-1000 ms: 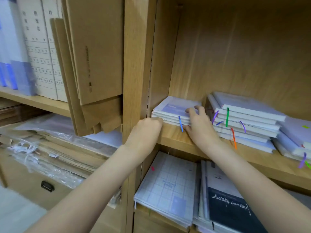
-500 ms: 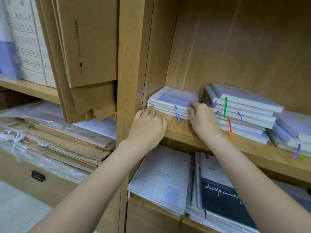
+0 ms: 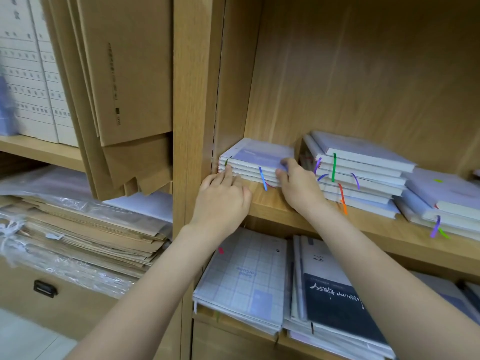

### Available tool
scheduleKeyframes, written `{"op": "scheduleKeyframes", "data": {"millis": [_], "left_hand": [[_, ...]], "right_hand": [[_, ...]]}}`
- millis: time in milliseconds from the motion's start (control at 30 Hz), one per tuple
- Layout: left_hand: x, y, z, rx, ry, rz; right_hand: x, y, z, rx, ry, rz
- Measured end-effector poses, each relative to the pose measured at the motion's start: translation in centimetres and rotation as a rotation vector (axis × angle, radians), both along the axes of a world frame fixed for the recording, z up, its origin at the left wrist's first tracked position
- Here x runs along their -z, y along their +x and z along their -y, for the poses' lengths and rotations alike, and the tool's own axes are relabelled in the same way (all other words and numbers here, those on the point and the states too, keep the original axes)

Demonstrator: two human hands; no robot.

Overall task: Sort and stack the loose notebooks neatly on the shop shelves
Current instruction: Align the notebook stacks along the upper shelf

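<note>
A small stack of pale lilac notebooks (image 3: 255,158) with ribbon markers lies at the left end of the wooden shelf (image 3: 285,206), against the upright. My left hand (image 3: 222,197) rests on the shelf's front edge, fingertips touching the stack's lower left corner. My right hand (image 3: 298,184) grips the stack's right front corner, thumb on the front edge and fingers on top. To the right sits a taller stack of white notebooks (image 3: 363,175) with coloured ribbons, then another lilac stack (image 3: 446,201).
On the shelf below lie a grid-patterned notebook (image 3: 246,279) and a dark-covered notebook (image 3: 337,305). Left of the wooden upright (image 3: 192,100) stand flat cardboard boxes (image 3: 124,74) and white binders (image 3: 28,68), with wrapped paper piles (image 3: 78,229) beneath.
My left hand has opened from a loose fist so its fingertips touch the stack's corner. My right hand has slid to the stack's right corner. The stack sits closer to the upright.
</note>
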State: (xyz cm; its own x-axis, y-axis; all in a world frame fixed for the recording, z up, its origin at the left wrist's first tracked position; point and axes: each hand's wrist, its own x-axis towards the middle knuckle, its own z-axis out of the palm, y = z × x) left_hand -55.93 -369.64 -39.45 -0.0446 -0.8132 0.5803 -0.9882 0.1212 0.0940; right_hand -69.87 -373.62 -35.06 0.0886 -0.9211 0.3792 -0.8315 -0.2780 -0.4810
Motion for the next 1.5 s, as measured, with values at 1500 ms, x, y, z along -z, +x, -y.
{"op": "scheduleKeyframes", "data": {"millis": [1500], "left_hand": [[-2.6,-10.1,1.5,0.597,0.212,-0.922]], "right_hand": [[1.0,-15.7,-4.0,-0.142,-0.231,0.427]]}}
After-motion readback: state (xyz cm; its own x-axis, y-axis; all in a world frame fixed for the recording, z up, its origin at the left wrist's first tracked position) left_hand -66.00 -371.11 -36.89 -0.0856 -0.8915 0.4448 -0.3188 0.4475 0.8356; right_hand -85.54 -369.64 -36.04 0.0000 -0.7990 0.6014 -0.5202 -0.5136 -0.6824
